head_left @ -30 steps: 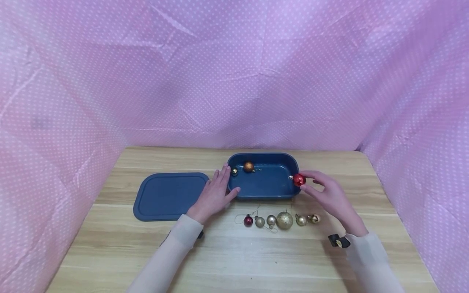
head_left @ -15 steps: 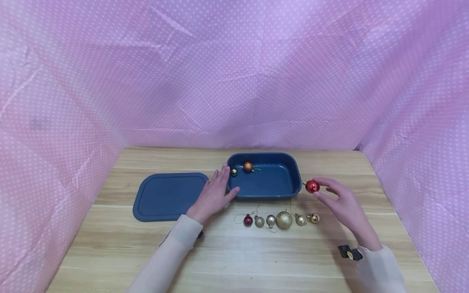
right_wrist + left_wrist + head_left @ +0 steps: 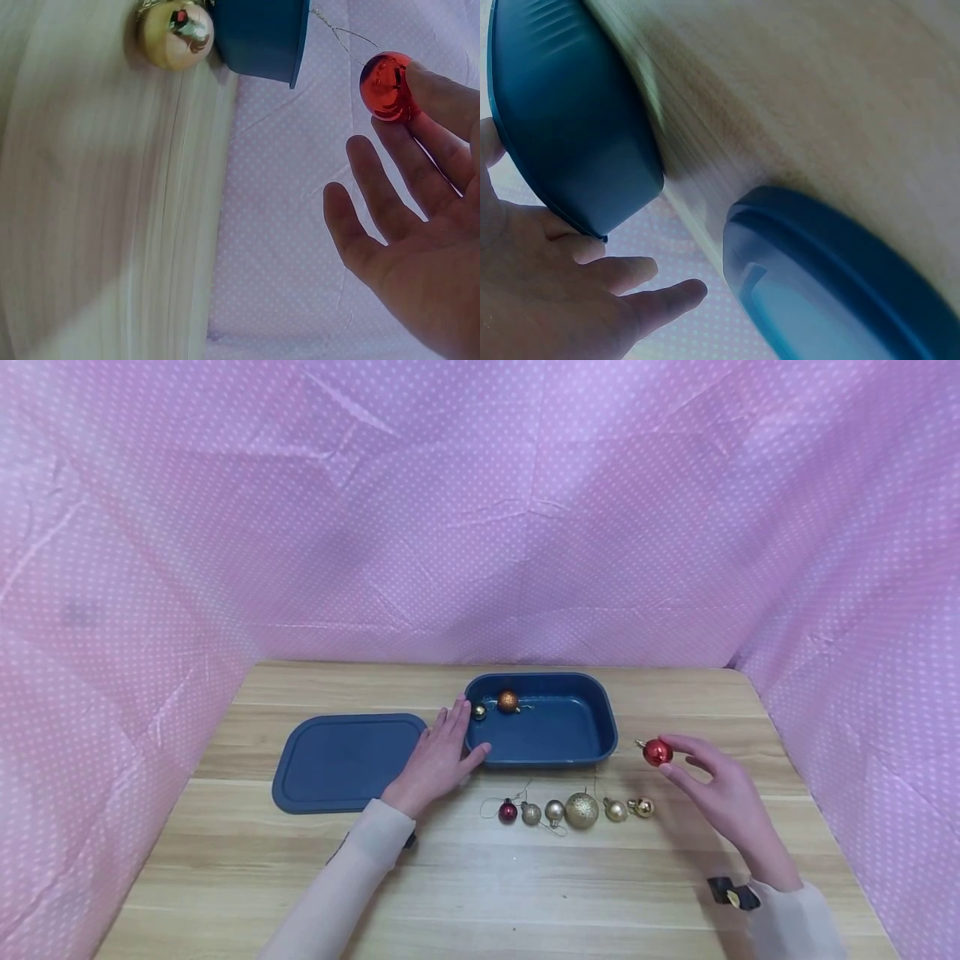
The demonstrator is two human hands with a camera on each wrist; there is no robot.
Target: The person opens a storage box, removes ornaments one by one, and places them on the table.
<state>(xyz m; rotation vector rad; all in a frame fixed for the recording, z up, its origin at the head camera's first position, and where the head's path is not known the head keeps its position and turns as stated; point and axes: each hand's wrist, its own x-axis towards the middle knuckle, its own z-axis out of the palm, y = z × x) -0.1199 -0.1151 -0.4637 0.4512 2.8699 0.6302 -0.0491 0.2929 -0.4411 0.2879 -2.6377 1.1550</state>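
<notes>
Pinching a shiny red bauble (image 3: 657, 752) between thumb and fingertips, the right hand (image 3: 716, 793) holds it in the air off the right end of the dark blue container (image 3: 542, 752), clear of the rim and above the wooden surface (image 3: 480, 877). In the right wrist view the same red bauble (image 3: 386, 86) sits against the fingertips (image 3: 442, 94), its thin hanging loop trailing toward the container's corner (image 3: 262, 37), while the other fingers are spread loosely and hold nothing.

The left hand (image 3: 438, 756) lies with straight, relaxed fingers against the left end of the container, thumb along its near wall; the left wrist view shows the hand (image 3: 562, 300) beside the container's outer wall (image 3: 570, 127), fingers extended and gripping nothing.

Inside the container, near its far left corner, rest a glittery orange bauble (image 3: 508, 701) and a small gold bauble (image 3: 479, 711), close together. The matching blue lid (image 3: 345, 762) lies flat on the surface just left of the left hand.

Just in front of the container stands a row of baubles on the surface: a dark red one (image 3: 508, 812), a dull silver-gold one (image 3: 531, 813), another small gold one (image 3: 555, 811), a larger glittery gold bauble (image 3: 582, 811), then two more small gold ones (image 3: 616, 811) (image 3: 642, 807). Pink dotted cloth (image 3: 480, 510) walls in the surface behind and at both sides.
</notes>
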